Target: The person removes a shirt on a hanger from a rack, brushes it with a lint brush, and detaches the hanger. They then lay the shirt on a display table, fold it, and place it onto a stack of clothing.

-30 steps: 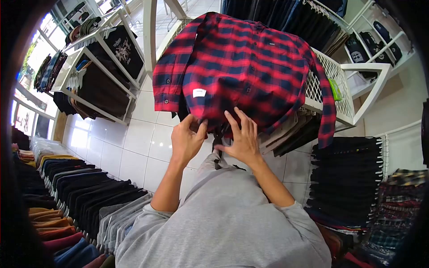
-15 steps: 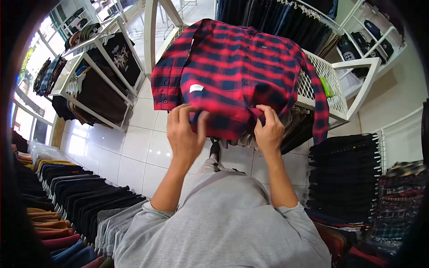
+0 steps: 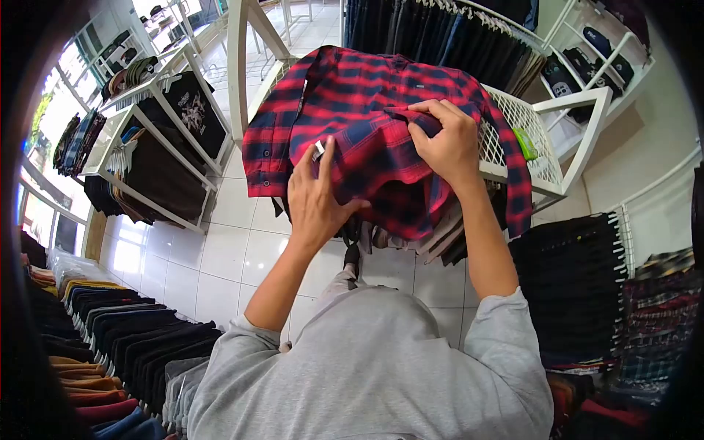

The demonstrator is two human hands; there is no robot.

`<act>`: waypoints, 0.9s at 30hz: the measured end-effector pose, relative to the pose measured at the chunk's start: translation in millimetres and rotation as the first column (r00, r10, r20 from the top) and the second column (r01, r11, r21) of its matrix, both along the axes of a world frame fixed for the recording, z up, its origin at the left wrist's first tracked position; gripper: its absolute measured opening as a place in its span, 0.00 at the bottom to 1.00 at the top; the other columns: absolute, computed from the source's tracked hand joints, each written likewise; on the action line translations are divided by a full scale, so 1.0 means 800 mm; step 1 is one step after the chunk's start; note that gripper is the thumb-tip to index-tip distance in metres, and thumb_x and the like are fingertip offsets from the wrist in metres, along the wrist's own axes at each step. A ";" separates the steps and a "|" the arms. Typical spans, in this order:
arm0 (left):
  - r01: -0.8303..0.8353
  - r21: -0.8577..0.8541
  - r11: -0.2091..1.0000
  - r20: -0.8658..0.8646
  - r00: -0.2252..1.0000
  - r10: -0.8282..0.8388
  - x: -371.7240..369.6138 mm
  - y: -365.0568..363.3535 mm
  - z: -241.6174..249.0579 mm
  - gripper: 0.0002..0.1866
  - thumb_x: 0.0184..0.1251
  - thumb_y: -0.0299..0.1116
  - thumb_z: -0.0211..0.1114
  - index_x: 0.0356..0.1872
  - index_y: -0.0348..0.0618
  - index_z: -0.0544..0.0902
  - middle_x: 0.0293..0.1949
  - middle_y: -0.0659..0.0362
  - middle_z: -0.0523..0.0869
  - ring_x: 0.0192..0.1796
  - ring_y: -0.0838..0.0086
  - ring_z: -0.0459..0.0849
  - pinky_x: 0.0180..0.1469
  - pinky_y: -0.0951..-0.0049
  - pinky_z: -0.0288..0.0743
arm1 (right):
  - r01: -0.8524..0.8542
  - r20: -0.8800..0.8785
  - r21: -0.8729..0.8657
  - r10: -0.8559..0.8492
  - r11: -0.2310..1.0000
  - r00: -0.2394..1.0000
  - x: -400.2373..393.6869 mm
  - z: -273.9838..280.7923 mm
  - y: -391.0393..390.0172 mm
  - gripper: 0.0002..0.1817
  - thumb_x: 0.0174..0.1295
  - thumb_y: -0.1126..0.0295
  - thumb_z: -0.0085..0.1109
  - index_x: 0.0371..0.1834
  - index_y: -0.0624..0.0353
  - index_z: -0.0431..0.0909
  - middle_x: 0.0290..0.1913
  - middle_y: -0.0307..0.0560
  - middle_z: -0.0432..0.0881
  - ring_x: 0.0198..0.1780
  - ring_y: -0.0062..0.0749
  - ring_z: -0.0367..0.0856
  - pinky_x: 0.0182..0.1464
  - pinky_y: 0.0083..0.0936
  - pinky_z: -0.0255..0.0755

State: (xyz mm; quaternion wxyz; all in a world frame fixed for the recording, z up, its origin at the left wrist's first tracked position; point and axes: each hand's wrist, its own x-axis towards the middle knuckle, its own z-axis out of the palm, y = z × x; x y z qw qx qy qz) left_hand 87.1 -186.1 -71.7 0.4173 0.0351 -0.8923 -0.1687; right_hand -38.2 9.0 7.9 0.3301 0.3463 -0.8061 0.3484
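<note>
A red and dark-blue plaid shirt (image 3: 359, 95) lies spread on a white mesh-topped rack (image 3: 499, 106), buttoned front up, its sleeves hanging at either side. My right hand (image 3: 451, 139) pinches the shirt's hem, holding the near edge raised and folded back so that the inner side shows. At the left part of the hem is my left hand (image 3: 315, 202), fingers stretched and thumb apart, against the cloth beside a small white label (image 3: 318, 151). Below the raised hem, the shirt's back panel (image 3: 400, 209) hangs over the rack's near edge.
Dark trousers (image 3: 411, 33) hang behind the rack. A bright green item (image 3: 525, 144) lies on the mesh at right. Hanging clothes (image 3: 147, 323) line the near left, dark folded garments (image 3: 565, 286) the right. Caps (image 3: 565, 77) sit on a shelf at back right.
My right hand has lifted the hem up and away from me, folding it back. My left hand has loosened and spread its fingers at the hem's left side.
</note>
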 end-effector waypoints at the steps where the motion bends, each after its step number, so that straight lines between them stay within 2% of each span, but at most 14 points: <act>1: -0.007 -0.001 1.000 -0.008 1.000 0.007 -0.006 -0.005 -0.010 0.33 0.54 0.36 0.79 0.64 0.47 0.80 0.56 0.53 0.83 0.56 0.56 0.83 0.55 0.58 0.76 | -0.016 -0.001 -0.015 0.016 1.000 1.000 -0.007 0.001 -0.004 0.11 0.51 0.71 0.72 0.39 0.55 0.87 0.33 0.51 0.84 0.38 0.50 0.86 0.41 0.39 0.80; 3: -0.047 0.080 0.996 0.000 0.999 0.047 -0.021 -0.030 -0.037 0.27 0.54 0.32 0.75 0.58 0.48 0.83 0.51 0.53 0.85 0.53 0.56 0.84 0.54 0.58 0.77 | -0.026 -0.023 -0.022 0.025 0.999 0.999 -0.021 0.000 -0.001 0.11 0.51 0.70 0.72 0.39 0.55 0.87 0.32 0.51 0.83 0.37 0.49 0.85 0.41 0.39 0.80; 5: -0.077 0.124 0.989 0.010 0.997 0.077 -0.023 -0.052 -0.026 0.12 0.56 0.28 0.71 0.43 0.46 0.85 0.39 0.56 0.88 0.44 0.57 0.87 0.47 0.58 0.79 | -0.048 0.011 0.054 0.047 0.997 0.999 -0.032 0.000 0.007 0.12 0.51 0.69 0.73 0.40 0.54 0.88 0.30 0.50 0.81 0.36 0.48 0.85 0.41 0.39 0.79; 7: -0.037 0.260 0.965 -0.085 0.995 0.061 -0.037 -0.076 -0.012 0.10 0.62 0.25 0.68 0.44 0.44 0.86 0.39 0.53 0.89 0.41 0.55 0.89 0.44 0.59 0.81 | -0.066 0.025 0.059 0.065 0.996 0.998 -0.042 0.000 0.007 0.12 0.51 0.68 0.73 0.40 0.53 0.88 0.29 0.49 0.79 0.35 0.47 0.84 0.40 0.39 0.79; 9: -0.082 0.295 0.952 -0.037 0.995 0.098 -0.057 -0.092 0.019 0.08 0.65 0.27 0.66 0.44 0.44 0.86 0.40 0.51 0.90 0.41 0.54 0.89 0.43 0.59 0.81 | -0.030 -0.004 0.137 0.031 0.990 1.000 -0.066 -0.002 0.000 0.12 0.52 0.66 0.73 0.40 0.51 0.88 0.32 0.48 0.81 0.36 0.47 0.85 0.40 0.39 0.79; 10: -0.162 0.176 0.971 0.093 0.985 0.147 -0.075 -0.096 0.049 0.08 0.67 0.31 0.65 0.45 0.46 0.87 0.42 0.49 0.90 0.43 0.51 0.89 0.45 0.57 0.82 | 0.024 -0.035 0.180 -0.018 0.983 0.999 -0.098 -0.013 -0.011 0.11 0.54 0.63 0.73 0.40 0.50 0.89 0.36 0.46 0.82 0.39 0.47 0.86 0.42 0.40 0.80; 13: -0.073 0.010 0.997 0.148 0.986 0.071 -0.150 -0.136 0.014 0.06 0.67 0.33 0.64 0.41 0.49 0.86 0.41 0.54 0.89 0.43 0.53 0.89 0.43 0.54 0.80 | 0.095 -0.014 0.265 -0.095 0.960 0.995 -0.165 -0.050 -0.029 0.11 0.54 0.61 0.73 0.40 0.48 0.89 0.40 0.47 0.83 0.42 0.50 0.86 0.45 0.44 0.81; 15: -0.062 -0.007 0.998 0.413 0.909 0.059 -0.185 -0.151 -0.017 0.06 0.66 0.33 0.64 0.40 0.49 0.86 0.40 0.53 0.88 0.43 0.52 0.88 0.44 0.53 0.80 | 0.126 0.116 0.357 -0.178 0.925 0.977 -0.191 -0.082 -0.037 0.11 0.54 0.59 0.73 0.40 0.47 0.90 0.42 0.50 0.83 0.46 0.53 0.86 0.48 0.48 0.80; 17: -0.034 -0.046 0.998 0.308 0.950 0.047 -0.202 -0.160 -0.043 0.06 0.64 0.32 0.65 0.41 0.48 0.86 0.39 0.52 0.88 0.43 0.51 0.88 0.45 0.52 0.80 | 0.169 0.198 0.349 -0.249 0.922 0.948 -0.204 -0.126 -0.040 0.13 0.55 0.56 0.73 0.41 0.43 0.91 0.44 0.52 0.83 0.49 0.54 0.85 0.51 0.48 0.79; 19: 0.018 0.079 0.997 0.227 0.973 -0.036 -0.195 -0.151 -0.038 0.07 0.62 0.30 0.67 0.41 0.47 0.84 0.41 0.52 0.88 0.44 0.51 0.88 0.45 0.53 0.80 | 0.224 0.318 0.181 -0.273 0.958 0.908 -0.198 -0.151 -0.046 0.13 0.55 0.56 0.73 0.43 0.43 0.92 0.45 0.51 0.83 0.48 0.54 0.85 0.50 0.48 0.79; 21: 0.016 0.124 0.992 0.228 0.973 -0.044 -0.169 -0.137 -0.025 0.09 0.60 0.30 0.69 0.42 0.46 0.84 0.46 0.52 0.87 0.48 0.52 0.87 0.50 0.55 0.80 | 0.200 0.378 0.217 -0.271 0.956 0.885 -0.197 -0.149 -0.044 0.15 0.55 0.56 0.72 0.46 0.42 0.91 0.49 0.49 0.83 0.53 0.51 0.83 0.55 0.46 0.77; 23: 0.366 0.050 0.929 0.116 0.922 -0.369 -0.131 -0.124 -0.001 0.13 0.60 0.29 0.69 0.46 0.47 0.86 0.58 0.53 0.84 0.60 0.54 0.82 0.61 0.56 0.76 | 0.285 0.178 0.327 -0.355 0.901 0.918 -0.179 -0.131 -0.042 0.18 0.56 0.57 0.72 0.50 0.42 0.90 0.52 0.45 0.81 0.57 0.47 0.78 0.61 0.44 0.71; 25: 0.406 -0.019 0.914 0.201 0.897 -0.395 -0.108 -0.121 -0.002 0.16 0.59 0.29 0.70 0.50 0.48 0.86 0.63 0.53 0.80 0.66 0.53 0.77 0.67 0.56 0.71 | 0.282 0.156 0.251 -0.326 0.926 0.932 -0.131 -0.101 -0.046 0.20 0.58 0.60 0.69 0.55 0.45 0.87 0.53 0.44 0.80 0.60 0.45 0.74 0.63 0.44 0.66; 27: 0.440 -0.080 0.894 0.274 0.872 -0.405 -0.100 -0.124 -0.007 0.20 0.58 0.28 0.70 0.54 0.49 0.86 0.69 0.53 0.77 0.72 0.53 0.72 0.72 0.57 0.66 | 0.299 -0.057 0.086 -0.294 0.951 0.954 -0.071 -0.078 -0.063 0.20 0.60 0.64 0.67 0.57 0.49 0.84 0.52 0.45 0.79 0.58 0.45 0.76 0.60 0.44 0.68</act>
